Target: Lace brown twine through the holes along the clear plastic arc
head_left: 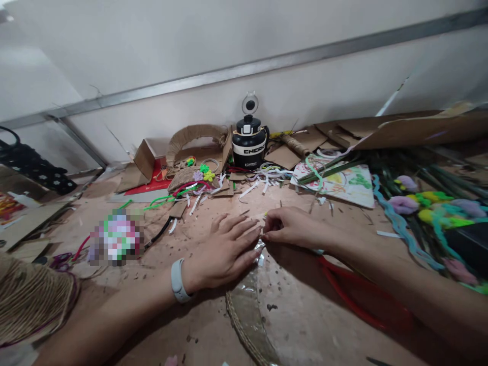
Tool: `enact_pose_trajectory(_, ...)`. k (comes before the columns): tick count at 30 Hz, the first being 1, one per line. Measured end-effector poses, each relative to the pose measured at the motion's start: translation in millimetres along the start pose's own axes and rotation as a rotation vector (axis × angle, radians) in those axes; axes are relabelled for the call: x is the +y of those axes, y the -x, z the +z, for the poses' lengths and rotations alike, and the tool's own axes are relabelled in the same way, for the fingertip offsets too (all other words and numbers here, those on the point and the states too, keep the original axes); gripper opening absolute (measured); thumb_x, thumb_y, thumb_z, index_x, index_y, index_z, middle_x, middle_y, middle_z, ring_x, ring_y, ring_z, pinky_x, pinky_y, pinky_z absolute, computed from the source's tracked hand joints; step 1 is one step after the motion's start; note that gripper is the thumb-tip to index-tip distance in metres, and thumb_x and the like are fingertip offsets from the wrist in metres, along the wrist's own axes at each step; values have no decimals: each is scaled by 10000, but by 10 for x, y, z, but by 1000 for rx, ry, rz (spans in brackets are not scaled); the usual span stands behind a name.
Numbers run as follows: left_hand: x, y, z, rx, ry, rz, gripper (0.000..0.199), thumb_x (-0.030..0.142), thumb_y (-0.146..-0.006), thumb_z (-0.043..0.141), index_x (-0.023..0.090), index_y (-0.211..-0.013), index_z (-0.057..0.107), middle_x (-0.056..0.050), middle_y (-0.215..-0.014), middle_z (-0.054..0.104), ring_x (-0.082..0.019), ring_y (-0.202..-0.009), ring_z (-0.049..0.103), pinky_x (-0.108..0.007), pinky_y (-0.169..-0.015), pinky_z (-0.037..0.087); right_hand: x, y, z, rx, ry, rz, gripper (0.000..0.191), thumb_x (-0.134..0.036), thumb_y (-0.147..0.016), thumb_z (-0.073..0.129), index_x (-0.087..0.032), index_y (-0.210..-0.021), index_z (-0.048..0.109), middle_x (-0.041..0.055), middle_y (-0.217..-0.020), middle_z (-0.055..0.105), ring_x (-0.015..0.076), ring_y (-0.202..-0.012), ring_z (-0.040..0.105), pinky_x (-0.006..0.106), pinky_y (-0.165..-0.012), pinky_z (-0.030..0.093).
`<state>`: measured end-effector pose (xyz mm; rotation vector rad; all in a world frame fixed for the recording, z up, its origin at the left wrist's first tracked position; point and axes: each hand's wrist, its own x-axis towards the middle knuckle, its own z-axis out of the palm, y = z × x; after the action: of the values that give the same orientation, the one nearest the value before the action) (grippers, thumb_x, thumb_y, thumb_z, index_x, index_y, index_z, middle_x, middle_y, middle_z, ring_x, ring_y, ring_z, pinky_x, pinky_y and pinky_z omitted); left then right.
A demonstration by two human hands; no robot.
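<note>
My left hand (224, 249) lies palm down with its fingers stretched out, over the far end of a curved strip (247, 300). That strip looks like clear plastic or tape, with brown twine along its left edge, and it runs toward me on the wooden table (305, 315). Thumb and fingertips of my right hand (284, 226) are pinched together right beside the left fingertips, at the strip's end. What is between them is too small to make out. Beneath my right forearm a red loop (343, 292) is partly hidden.
A black bottle (248, 145) stands at the back, its lid up. Around it lie cardboard pieces, a twine-wrapped arch (194, 137) and paper scraps. A twine spool (34, 300) sits at left; fuzzy coloured stems (434, 208) and a painted sheet (354, 188) lie at right.
</note>
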<state>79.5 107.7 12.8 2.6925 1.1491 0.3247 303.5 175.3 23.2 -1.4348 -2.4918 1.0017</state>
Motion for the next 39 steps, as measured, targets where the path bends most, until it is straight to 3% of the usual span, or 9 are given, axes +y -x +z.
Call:
enact_pose_trajectory(2,-2,11,23,-76,-30,59,637,574,-1007,323,229,-1541,280,-67,-1584,326,-272,-1487,204,-511,-1208,59,10,-1,-3,6,3,-9,219,-401,-751,649,-187,-780,677,36,-722,703,182,-675,612,256,-569,401)
enact_pose_trajectory(5,2,5,34,-117,-57,77,712,649,-982,287,215,-1546,264,-60,-1596,294,-265,-1507,144,-499,-1217,-7,18,-1,-22,1,8,-15,218,-402,-756,654,-189,-789,684,32,-712,700,178,-670,604,254,-566,394)
enact_pose_trajectory(13,33,-14,-9,-109,-88,58,753,703,-952,281,219,-1528,312,-78,-1560,372,-278,-1496,193,-487,-1216,-2,-24,37,-160,-106,19,-36,177,-324,-787,606,-162,-770,674,17,-668,648,151,-643,549,243,-581,387)
enact_pose_trajectory(27,8,0,22,-96,-78,55,765,714,-939,308,211,-1514,348,-104,-1548,389,-299,-1474,252,-523,-1214,13,-34,35,-132,-62,58,59,144,-292,-766,649,-175,-818,712,39,-724,716,178,-672,617,251,-574,408)
enact_pose_trajectory(33,46,-60,24,-103,-46,85,824,728,-930,308,198,-1556,233,-99,-1583,318,-283,-1487,217,-509,-1220,-16,-32,29,-116,-65,45,54,131,-309,-776,649,-183,-782,681,22,-671,695,167,-624,602,246,-555,389)
enact_pose_trajectory(39,95,-88,34,-104,-66,120,829,736,-929,287,169,-1534,290,-103,-1579,325,-273,-1497,194,-488,-1224,-34,6,42,-155,-88,53,27,177,-351,-794,635,-181,-807,681,31,-710,698,171,-656,609,241,-560,391)
